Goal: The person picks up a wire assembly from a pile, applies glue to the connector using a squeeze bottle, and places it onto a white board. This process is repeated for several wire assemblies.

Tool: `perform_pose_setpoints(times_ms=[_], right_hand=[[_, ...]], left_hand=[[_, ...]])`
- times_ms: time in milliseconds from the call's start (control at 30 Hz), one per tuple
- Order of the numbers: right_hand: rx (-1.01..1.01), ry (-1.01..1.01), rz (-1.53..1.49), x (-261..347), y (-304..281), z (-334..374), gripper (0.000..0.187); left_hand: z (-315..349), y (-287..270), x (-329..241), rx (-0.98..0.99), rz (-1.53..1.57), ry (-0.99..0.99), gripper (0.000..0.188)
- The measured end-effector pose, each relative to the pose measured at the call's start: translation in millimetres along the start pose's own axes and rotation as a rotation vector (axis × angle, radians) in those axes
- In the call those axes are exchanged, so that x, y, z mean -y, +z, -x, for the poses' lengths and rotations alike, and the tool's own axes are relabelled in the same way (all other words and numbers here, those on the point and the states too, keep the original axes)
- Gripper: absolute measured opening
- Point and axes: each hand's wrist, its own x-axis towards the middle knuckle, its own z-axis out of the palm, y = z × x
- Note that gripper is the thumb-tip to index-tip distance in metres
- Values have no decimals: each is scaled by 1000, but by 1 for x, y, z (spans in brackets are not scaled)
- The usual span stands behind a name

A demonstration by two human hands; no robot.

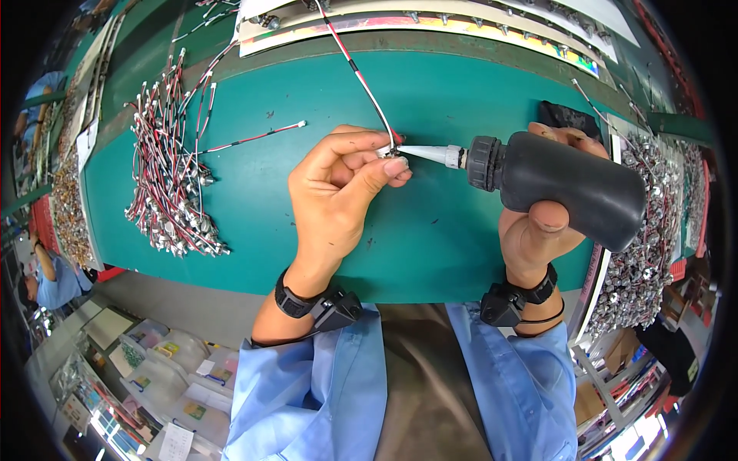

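Observation:
My left hand (327, 192) is closed in a pinch, thumb against fingers, on the end of a red, black and white wire lead (357, 73). The small part at that end is mostly hidden by the fingertips. From the pinch, the lead runs up and away to the far side. My right hand (530, 242) is wrapped round a black squeeze bottle (576, 184), tipped on its side. Its white tapered nozzle (430, 154) points left, with the tip at the pinched end of the lead; whether they touch I cannot tell.
A heap of wire leads (165, 169) lies on the green mat (254, 215) at left; one lead (254, 137) sticks out rightward. Behind stands a white rack (430, 27) with metal parts. A dark cloth (569, 115) and a full parts tray (638, 261) are at right. Plastic bins (173, 361) sit lower left.

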Motion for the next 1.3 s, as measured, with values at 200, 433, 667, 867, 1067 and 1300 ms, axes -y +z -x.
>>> perform_pose_setpoints(times_ms=[200, 433, 667, 867, 1067, 1300], right_hand=[[-16, -9, -56, -2, 0, -2, 81], [46, 4, -3, 3, 0, -1, 74], [-49, 39, -62, 4, 3, -3, 82], [-6, -37, 16, 1, -3, -10, 67], [-213, -14, -33, -6, -4, -28, 50], [-308, 293, -286, -6, -36, -45, 36]], left_hand=[[-1, -1, 0, 1, -10, 2, 16], [0, -1, 1, 10, -31, 22, 16], [0, -2, 1, 4, -39, 17, 16], [0, -4, -1, 1, -15, 25, 15], [-2, -7, -3, -1, -13, 16, 15], [-1, -11, -6, 31, 19, 37, 18]])
